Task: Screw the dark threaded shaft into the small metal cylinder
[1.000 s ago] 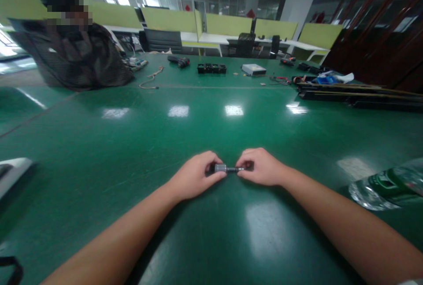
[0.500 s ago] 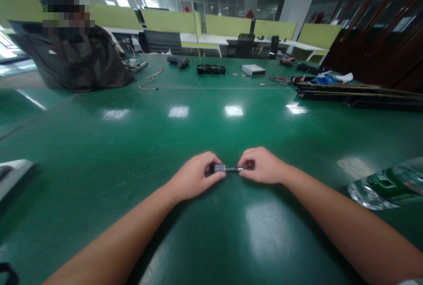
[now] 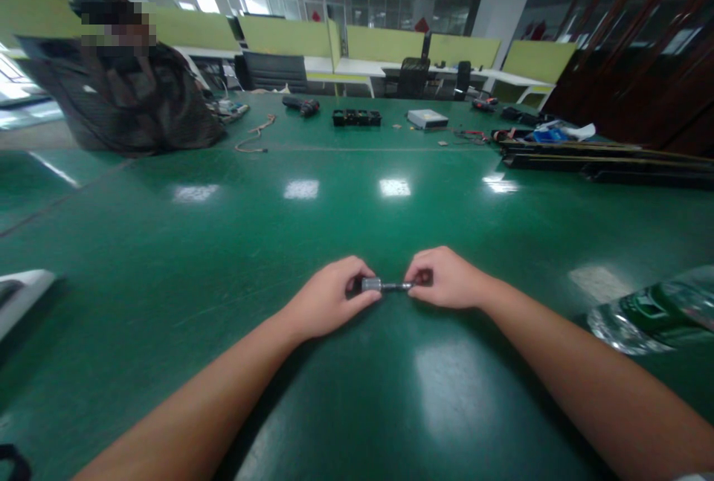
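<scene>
Just above the green table, a short screwdriver-like tool [image 3: 372, 285] with a thick grey handle and a thin metal shaft lies level between my hands. My left hand [image 3: 338, 294] grips its thick end between thumb and fingers. At the other end, the fingers of my right hand [image 3: 443, 280] are pinched together at the tip of the thin shaft. What sits between those fingertips, besides the shaft's end, is too small to make out.
A clear plastic bottle [image 3: 658, 314] lies on its side at right. Black panels [image 3: 608, 161] are stacked behind it. Across the far side are a power drill [image 3: 301, 105], a black fan unit [image 3: 357, 117], and a silver box [image 3: 428, 119]. A dark bag [image 3: 145, 105] stands far left.
My right hand has shifted slightly right along the thin shaft, so a little more of it shows. My left hand has stayed in place.
</scene>
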`<act>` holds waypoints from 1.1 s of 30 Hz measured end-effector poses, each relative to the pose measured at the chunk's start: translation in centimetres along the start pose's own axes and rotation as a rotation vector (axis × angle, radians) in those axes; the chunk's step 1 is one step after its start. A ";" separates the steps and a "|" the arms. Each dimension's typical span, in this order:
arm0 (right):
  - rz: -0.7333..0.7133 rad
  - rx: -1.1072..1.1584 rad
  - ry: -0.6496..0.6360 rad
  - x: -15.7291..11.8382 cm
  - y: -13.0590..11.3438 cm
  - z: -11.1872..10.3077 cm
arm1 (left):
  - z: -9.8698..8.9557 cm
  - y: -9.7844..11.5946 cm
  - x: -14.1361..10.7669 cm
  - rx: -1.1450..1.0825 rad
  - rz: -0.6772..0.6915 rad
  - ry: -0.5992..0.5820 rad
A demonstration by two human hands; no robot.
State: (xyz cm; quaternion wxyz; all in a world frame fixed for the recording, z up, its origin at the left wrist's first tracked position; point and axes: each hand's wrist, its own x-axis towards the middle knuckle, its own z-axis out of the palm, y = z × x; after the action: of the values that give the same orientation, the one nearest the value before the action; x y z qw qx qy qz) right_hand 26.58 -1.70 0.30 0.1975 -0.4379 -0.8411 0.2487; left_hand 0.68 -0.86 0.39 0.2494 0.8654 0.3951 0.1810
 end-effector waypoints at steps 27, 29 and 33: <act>0.059 0.036 0.005 0.0 -0.3 -0.1 | -0.1 0.0 0.1 0.014 0.013 -0.001; -0.005 0.059 0.047 0.1 -0.7 0.5 | 0.0 -0.1 0.1 0.011 0.014 -0.002; -0.069 0.165 0.122 0.2 -1.0 1.5 | -0.1 -0.1 0.1 -0.001 0.010 -0.001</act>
State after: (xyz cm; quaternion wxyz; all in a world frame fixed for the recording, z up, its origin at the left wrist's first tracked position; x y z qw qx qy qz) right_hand 25.01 -2.38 -0.33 0.2922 -0.4053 -0.8187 0.2828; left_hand 0.64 -0.73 0.45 0.2494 0.8672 0.3907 0.1820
